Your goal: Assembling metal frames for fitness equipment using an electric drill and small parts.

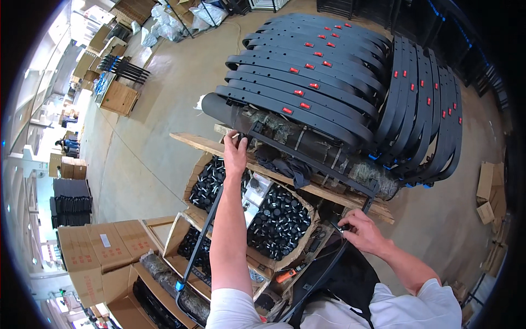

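Note:
A black metal tube frame (pixel 313 159) lies in front of me, its far bar resting by a long wrapped roll (pixel 219 112). At its far left corner my left hand (pixel 235 156) is closed, fingertips pinched around a small dark part I cannot make out. Beside the frame's right bar, my right hand (pixel 364 232) is also closed, with something small and dark between thumb and fingers. Below the frame, open cardboard boxes hold many black round feet with silver bolts (pixel 278 219). A silver metal block (pixel 256 193) sits between two heaps of them.
Curved black frames with red labels (pixel 307 71) are stacked beyond the wooden plank (pixel 211 143). An orange-handled tool (pixel 286 275) lies near my body. Cartons (pixel 104 244) stand at the left, and another carton (pixel 489 186) is on the floor at the right.

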A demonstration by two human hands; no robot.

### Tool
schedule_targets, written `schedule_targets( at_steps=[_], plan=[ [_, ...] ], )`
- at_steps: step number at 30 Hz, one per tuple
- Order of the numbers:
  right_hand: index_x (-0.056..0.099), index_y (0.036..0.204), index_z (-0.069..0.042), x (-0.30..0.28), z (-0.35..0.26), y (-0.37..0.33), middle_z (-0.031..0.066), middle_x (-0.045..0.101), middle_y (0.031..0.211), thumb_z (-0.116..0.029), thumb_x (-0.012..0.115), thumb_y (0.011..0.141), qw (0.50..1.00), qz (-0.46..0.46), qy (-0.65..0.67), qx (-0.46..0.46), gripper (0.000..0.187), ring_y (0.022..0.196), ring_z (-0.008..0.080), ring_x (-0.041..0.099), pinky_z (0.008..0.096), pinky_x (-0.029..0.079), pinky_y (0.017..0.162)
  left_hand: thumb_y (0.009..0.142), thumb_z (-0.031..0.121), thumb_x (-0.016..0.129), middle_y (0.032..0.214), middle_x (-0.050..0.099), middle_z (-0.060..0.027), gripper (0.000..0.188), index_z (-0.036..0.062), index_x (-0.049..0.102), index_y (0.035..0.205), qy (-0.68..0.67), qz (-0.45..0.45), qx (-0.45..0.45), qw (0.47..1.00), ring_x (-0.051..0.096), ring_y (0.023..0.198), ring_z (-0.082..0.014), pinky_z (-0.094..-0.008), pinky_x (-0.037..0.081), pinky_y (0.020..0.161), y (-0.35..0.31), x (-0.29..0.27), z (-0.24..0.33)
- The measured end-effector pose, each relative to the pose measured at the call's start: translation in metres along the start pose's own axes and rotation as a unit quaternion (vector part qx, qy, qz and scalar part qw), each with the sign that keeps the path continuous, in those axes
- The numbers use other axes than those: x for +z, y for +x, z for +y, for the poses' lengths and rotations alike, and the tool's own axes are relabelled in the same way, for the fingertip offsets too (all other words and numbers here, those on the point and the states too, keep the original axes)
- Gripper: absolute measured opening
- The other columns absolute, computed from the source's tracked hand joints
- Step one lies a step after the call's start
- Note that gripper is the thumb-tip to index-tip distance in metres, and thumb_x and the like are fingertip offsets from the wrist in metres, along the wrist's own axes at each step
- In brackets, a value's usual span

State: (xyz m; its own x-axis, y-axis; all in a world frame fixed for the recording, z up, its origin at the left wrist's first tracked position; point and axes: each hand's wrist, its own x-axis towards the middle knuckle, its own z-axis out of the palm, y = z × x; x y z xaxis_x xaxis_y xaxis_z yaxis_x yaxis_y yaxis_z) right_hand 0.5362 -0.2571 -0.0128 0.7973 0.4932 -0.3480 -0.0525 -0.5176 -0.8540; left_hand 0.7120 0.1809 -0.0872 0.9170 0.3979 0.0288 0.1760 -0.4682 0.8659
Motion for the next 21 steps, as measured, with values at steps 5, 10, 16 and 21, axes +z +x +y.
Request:
schedule_targets(
  at_steps=[5,10,16,21],
  plan=[
    [0.071,0.120,-0.007,-0.005,-0.009,0.009,0.0098,0.061,0.119,-0.006,0.067,0.091,0.998,0.045,-0.018,-0.032,0.029,0.096,0.0244,0.064,0.0365,0.055,0.081,0.105,0.008,0.063,0.129,0.070,-0.0072,0.036,0.0047,0.061,0.141,-0.010,-0.036,0.054,0.998,0.066,0.113,-0.0178,-0.0326,0.051,0.103,-0.001,-0.017,-0.019],
    [0.071,0.120,-0.007,-0.016,-0.009,0.006,0.0100,0.061,0.119,-0.004,0.065,0.090,0.997,0.069,-0.043,-0.014,0.030,0.097,0.0248,0.064,0.0359,0.055,0.082,0.102,0.005,0.059,0.130,0.069,-0.0126,0.036,0.0100,0.066,0.138,0.002,-0.042,0.115,0.992,0.066,0.121,-0.0274,-0.0361,0.050,0.107,-0.001,-0.011,-0.017],
    [0.070,0.121,-0.004,-0.039,-0.009,0.002,0.0114,0.063,0.115,-0.004,0.067,0.091,0.984,0.134,-0.118,-0.012,0.030,0.096,0.0255,0.066,0.0357,0.056,0.081,0.102,0.028,0.068,0.121,0.060,-0.0119,0.034,0.0192,0.072,0.134,0.028,-0.002,0.086,0.996,0.067,0.105,-0.0250,-0.0389,0.054,0.097,0.007,-0.003,-0.023],
    [0.069,0.123,-0.004,-0.059,0.007,0.000,0.0114,0.062,0.107,-0.006,0.068,0.091,0.969,0.176,-0.169,0.027,0.032,0.090,0.0261,0.066,0.0376,0.057,0.082,0.105,0.024,0.065,0.129,0.066,-0.0137,0.033,0.0198,0.069,0.138,0.025,0.009,0.104,0.994,0.067,0.113,-0.0276,-0.0395,0.053,0.100,0.012,-0.002,-0.029]
  ],
)
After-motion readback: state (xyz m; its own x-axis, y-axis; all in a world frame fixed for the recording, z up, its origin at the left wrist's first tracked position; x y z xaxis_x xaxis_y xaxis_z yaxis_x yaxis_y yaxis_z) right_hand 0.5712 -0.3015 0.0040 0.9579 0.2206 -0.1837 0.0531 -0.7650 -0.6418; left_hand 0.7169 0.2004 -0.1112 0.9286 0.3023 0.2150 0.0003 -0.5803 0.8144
